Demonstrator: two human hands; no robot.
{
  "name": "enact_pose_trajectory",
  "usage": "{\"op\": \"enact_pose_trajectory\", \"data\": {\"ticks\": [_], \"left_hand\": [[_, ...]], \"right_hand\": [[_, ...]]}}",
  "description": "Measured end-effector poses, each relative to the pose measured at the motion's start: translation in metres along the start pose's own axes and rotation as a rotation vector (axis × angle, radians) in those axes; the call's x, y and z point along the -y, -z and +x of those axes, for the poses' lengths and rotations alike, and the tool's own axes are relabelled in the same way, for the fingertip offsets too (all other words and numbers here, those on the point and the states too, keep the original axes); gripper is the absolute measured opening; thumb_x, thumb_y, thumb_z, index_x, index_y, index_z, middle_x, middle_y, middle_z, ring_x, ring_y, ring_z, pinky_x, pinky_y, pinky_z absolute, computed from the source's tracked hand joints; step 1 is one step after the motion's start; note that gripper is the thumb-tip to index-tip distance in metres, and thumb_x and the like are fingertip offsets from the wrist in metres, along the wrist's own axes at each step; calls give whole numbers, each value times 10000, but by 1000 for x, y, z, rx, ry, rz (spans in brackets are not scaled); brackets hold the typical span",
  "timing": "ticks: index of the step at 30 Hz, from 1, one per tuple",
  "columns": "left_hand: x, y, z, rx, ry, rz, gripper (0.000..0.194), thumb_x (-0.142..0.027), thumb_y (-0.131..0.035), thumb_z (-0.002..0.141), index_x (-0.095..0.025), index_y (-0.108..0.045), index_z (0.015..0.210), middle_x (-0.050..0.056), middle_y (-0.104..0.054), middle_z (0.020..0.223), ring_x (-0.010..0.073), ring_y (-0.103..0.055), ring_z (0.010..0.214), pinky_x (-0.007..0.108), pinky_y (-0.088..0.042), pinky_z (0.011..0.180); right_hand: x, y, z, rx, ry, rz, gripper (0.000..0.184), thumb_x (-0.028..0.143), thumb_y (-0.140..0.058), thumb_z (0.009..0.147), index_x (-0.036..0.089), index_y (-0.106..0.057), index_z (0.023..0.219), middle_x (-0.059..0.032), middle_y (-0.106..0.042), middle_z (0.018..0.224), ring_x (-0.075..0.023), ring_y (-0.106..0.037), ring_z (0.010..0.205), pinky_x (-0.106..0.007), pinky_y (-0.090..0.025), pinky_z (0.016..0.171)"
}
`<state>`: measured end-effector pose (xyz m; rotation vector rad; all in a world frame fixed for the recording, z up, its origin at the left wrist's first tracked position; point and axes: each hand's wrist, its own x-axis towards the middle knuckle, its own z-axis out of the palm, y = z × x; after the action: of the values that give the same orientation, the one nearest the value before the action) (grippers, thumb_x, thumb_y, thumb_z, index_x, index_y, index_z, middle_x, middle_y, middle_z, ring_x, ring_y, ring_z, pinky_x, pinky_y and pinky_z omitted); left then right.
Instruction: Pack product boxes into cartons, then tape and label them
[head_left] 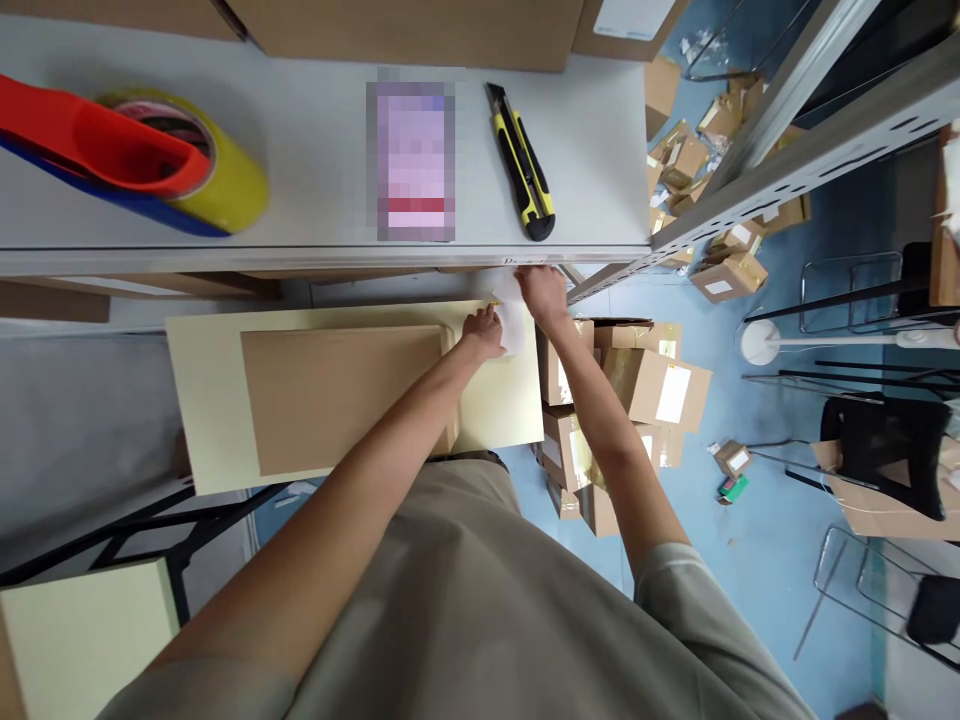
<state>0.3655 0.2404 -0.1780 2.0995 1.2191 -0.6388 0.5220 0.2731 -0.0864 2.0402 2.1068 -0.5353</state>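
Observation:
A small, thin, whitish translucent sheet [513, 328], perhaps a plastic bag, lies over the right end of a long pale-yellow board [499, 400]. My left hand [484, 332] has its fingers bent and pressed together at the sheet's left edge. Just under the shelf edge, my right hand [543, 293] is closed at the sheet's upper right part. Exactly how the fingertips grip is too small to see. A flat brown cardboard piece [345, 395] rests on the board, left of my left hand and partly behind my left forearm.
The grey shelf [322, 200] above my hands holds a yellow-black utility knife [523, 165], a red-and-blue tape dispenser [150, 150] with yellow tape and a blurred pinkish item [415, 160]. Stacked cartons [645, 385] stand on the floor at right, below a metal post [810, 150].

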Motion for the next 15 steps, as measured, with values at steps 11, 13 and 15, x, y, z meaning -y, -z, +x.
{"op": "enact_pose_trajectory", "data": {"ticks": [11, 13, 15], "left_hand": [[-17, 25, -49, -132, 49, -236, 755, -261, -748, 1009, -47, -519, 1696, 348, -342, 1849, 466, -503, 1649, 553, -506, 1301], [-7, 28, -68, -177, 17, -273, 587, -232, -617, 1089, -71, -565, 1652, 286, -520, 1759, 387, -620, 1562, 456, -552, 1257], [12, 25, -96, -179, -18, -310, 456, -228, -485, 1151, -122, -656, 1560, 172, -698, 1603, 291, -736, 1420, 343, -593, 1175]], "right_hand": [[8, 1, -135, -363, -564, 413, 516, 449, -364, 1190, 209, -807, 1304, -220, -837, 1336, -405, -811, 1193, -487, -627, 1025], [29, -4, -159, -365, -547, 561, 447, 500, -460, 1144, 247, -823, 1210, -194, -868, 1241, -420, -830, 1140, -501, -652, 1004], [50, -7, -179, -352, -516, 663, 407, 543, -522, 1108, 259, -814, 1111, -172, -886, 1138, -410, -846, 1067, -475, -680, 940]]}}
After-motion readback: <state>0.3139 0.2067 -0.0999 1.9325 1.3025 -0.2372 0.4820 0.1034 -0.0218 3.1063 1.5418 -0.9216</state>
